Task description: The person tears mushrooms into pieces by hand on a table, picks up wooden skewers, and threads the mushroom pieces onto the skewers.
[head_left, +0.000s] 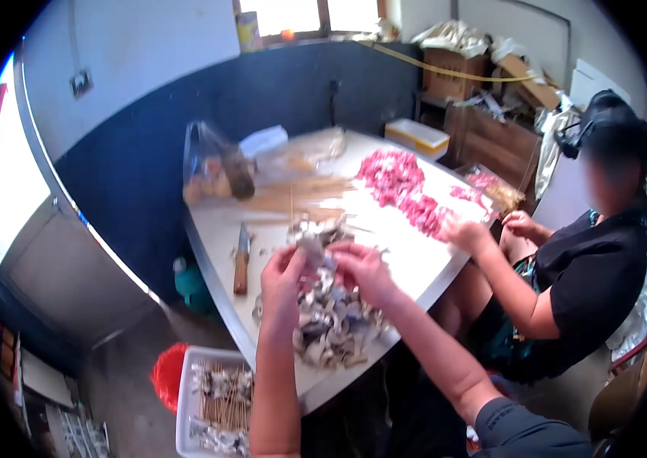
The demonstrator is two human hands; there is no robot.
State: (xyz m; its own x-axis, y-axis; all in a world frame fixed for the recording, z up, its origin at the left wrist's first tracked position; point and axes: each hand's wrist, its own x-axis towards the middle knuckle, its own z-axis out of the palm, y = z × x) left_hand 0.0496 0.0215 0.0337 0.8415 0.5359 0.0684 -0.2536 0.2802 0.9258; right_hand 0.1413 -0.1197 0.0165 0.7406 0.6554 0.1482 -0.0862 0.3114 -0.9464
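My left hand (pixel 283 276) is closed in a pinch on a grey oyster mushroom piece (pixel 311 252), held up over the table. Close beside it, my right hand (pixel 367 269) has its fingertips pinched at the edge of the mushroom; blur hides the exact grip. Below both hands lies a loose pile of torn grey-white mushrooms (pixel 331 324), with more just beyond the fingers. A knife with a wooden handle (pixel 241 271) rests left of my left hand. Thin wooden skewers (pixel 293 195) are spread farther back.
A co-worker's hand (pixel 467 233) touches the pink meat pieces (pixel 392 179) at right. Bags (pixel 212 164) stand at the table's back left. Below the table's left edge, a white basket (pixel 183 404) holds loaded skewers, beside a red bag (pixel 168 374) and a teal bottle (pixel 193 286).
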